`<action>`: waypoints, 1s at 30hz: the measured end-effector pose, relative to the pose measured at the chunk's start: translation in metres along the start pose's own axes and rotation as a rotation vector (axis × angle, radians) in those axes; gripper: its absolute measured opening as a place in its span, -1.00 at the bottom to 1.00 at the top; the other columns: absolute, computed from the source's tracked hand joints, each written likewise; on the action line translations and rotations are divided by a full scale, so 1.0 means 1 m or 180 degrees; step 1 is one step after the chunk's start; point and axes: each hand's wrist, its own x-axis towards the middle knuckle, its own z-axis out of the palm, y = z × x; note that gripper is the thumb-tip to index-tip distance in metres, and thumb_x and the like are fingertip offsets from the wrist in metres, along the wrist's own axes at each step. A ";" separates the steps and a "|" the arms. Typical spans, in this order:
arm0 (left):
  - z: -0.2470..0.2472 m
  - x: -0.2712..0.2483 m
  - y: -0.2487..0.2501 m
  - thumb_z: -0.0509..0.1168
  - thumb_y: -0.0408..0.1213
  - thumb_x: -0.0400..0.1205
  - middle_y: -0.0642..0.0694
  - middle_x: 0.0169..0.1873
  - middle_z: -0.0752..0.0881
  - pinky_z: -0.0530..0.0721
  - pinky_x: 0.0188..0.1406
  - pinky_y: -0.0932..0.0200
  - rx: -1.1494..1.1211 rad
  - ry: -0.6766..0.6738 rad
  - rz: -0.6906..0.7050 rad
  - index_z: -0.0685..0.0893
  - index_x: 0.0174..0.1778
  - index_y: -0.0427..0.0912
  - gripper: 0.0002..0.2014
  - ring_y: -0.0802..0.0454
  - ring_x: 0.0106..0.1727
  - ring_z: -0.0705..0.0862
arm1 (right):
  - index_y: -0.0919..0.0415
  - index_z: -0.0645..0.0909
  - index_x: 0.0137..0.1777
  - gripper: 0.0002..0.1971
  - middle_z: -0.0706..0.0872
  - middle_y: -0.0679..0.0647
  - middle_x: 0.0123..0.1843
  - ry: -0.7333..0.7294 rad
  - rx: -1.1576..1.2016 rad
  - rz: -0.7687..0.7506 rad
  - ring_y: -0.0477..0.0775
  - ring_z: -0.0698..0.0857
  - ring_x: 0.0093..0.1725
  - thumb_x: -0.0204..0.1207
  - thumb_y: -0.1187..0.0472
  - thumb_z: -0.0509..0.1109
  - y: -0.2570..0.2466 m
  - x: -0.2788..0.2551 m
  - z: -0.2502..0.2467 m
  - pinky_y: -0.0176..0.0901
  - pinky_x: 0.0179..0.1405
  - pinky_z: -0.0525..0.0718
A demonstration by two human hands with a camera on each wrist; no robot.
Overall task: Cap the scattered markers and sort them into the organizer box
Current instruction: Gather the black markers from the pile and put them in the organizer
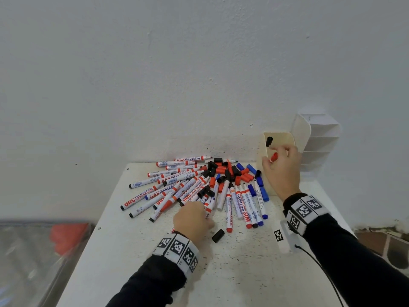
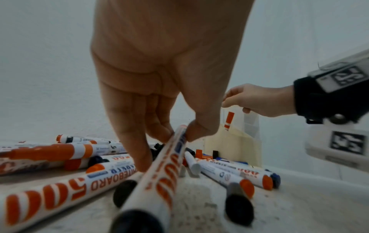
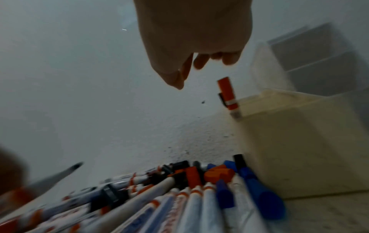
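Left hand [image 2: 159, 82] is down at the near edge of the marker pile [image 1: 199, 187] on the counter [image 1: 243, 262]. Left wrist view: thumb and fingers pinch one white marker [image 2: 159, 176] near its far end. Red "500" print on the barrel, black plug on the near end, which rests low among the others. Index finger [image 2: 131, 141] is stretched down beside the barrel, tip on or near the pile.

Right hand [image 1: 282, 169] is up at the cream organizer box [image 1: 282, 138], back right of the counter against the wall. A red-capped marker [image 3: 227, 94] stands tilted at the box's near rim, cap up, lower end inside the box. In the wrist views the fingers are loose and clear of it: thumb [image 3: 173, 77] pointing down, other fingertips lightly curled, a gap to the red cap. In the head view the red cap overlaps the fingers, so contact can't be judged from there. Reads as released, hand holding nothing.

A black-capped marker [image 1: 269, 141] already sticks up in the same compartment, leaning toward the left wall. Behind the box stands a white tiered rack [image 1: 321, 142].

The pile is a mix of capped and uncapped markers fanned out mid-counter, with loose red, black and blue caps bunched at the far right side next to the box. One loose black cap [image 1: 218, 235] lies apart on the counter, just right of the left wrist. Both wrists wear bands with black-and-white tags.
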 end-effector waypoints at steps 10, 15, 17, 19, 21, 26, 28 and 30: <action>-0.001 0.007 -0.010 0.25 -0.20 0.56 -0.02 -0.32 0.46 0.33 -0.47 0.30 -0.1149 0.0818 0.0449 0.40 -0.20 -0.13 -0.85 0.16 -0.41 0.36 | -0.07 0.66 0.14 -0.63 0.41 -0.04 0.13 -0.3969 -0.0181 -0.1388 -0.03 0.33 0.19 0.32 -0.07 0.52 -0.051 -0.081 0.017 -0.10 0.22 0.39; 0.002 0.005 -0.013 0.08 -0.17 0.68 0.06 -0.37 0.52 0.31 -0.55 0.32 -0.1022 0.0969 0.0490 0.45 0.07 -0.10 -0.87 0.19 -0.46 0.43 | 0.09 0.63 0.13 -0.75 0.55 -0.01 0.11 -0.3403 0.0175 -0.1169 -0.08 0.45 0.08 0.51 0.02 0.38 -0.055 -0.079 0.016 -0.32 -0.01 0.44; 0.003 0.004 -0.015 0.00 -0.15 0.72 0.04 -0.30 0.56 0.31 -0.54 0.32 -0.0836 0.1034 0.0498 0.45 0.16 -0.10 -0.79 0.17 -0.42 0.47 | 0.07 0.53 0.25 -0.75 0.61 -0.05 -0.01 -0.2997 0.0562 -0.0668 -0.16 0.53 -0.15 0.60 0.10 0.28 -0.058 -0.073 0.014 -0.51 -0.28 0.43; 0.005 0.004 -0.017 -0.05 -0.12 0.73 0.02 -0.23 0.60 0.40 -0.50 0.28 -0.0694 0.1042 0.0466 0.44 0.23 -0.10 -0.74 0.11 -0.35 0.55 | 0.06 0.46 0.28 -0.77 0.58 -0.09 -0.16 -0.2491 0.0842 -0.0224 -0.17 0.54 -0.33 0.65 0.16 0.20 -0.057 -0.068 0.015 -0.49 -0.42 0.48; 0.007 0.005 -0.018 -0.06 -0.10 0.74 0.02 -0.20 0.61 0.47 -0.43 0.24 -0.0574 0.0973 0.0419 0.44 0.27 -0.09 -0.71 0.08 -0.27 0.60 | 0.11 0.48 0.21 -0.82 0.56 -0.07 -0.15 -0.2048 0.1000 0.0088 -0.09 0.59 -0.24 0.63 0.21 0.23 -0.055 -0.064 0.019 -0.41 -0.28 0.56; 0.006 0.004 -0.018 -0.05 -0.07 0.75 -0.03 -0.03 0.69 0.54 -0.36 0.20 -0.0365 0.0889 0.0430 0.41 0.34 -0.05 -0.69 0.04 -0.12 0.68 | 0.04 0.42 0.13 -0.82 0.57 -0.03 0.03 -0.1699 0.1599 0.0642 0.02 0.70 0.05 0.62 0.32 0.22 -0.058 -0.063 0.029 -0.14 0.07 0.72; 0.006 0.003 -0.017 -0.05 -0.06 0.74 -0.03 0.00 0.70 0.56 -0.34 0.17 -0.0385 0.0898 0.0455 0.41 0.34 -0.04 -0.69 0.03 -0.11 0.68 | 0.10 0.44 0.23 -0.78 0.56 -0.03 0.09 -0.1677 0.1808 0.0836 0.03 0.69 0.11 0.63 0.33 0.20 -0.062 -0.063 0.030 -0.18 0.09 0.69; 0.007 0.003 -0.017 -0.04 -0.06 0.74 -0.03 0.03 0.70 0.59 -0.30 0.15 -0.0466 0.0934 0.0497 0.41 0.35 -0.03 -0.69 0.02 -0.08 0.68 | 0.18 0.48 0.26 -0.76 0.59 0.00 0.12 -0.1713 0.1913 0.0914 -0.03 0.65 0.13 0.63 0.32 0.22 -0.064 -0.065 0.032 -0.29 0.09 0.63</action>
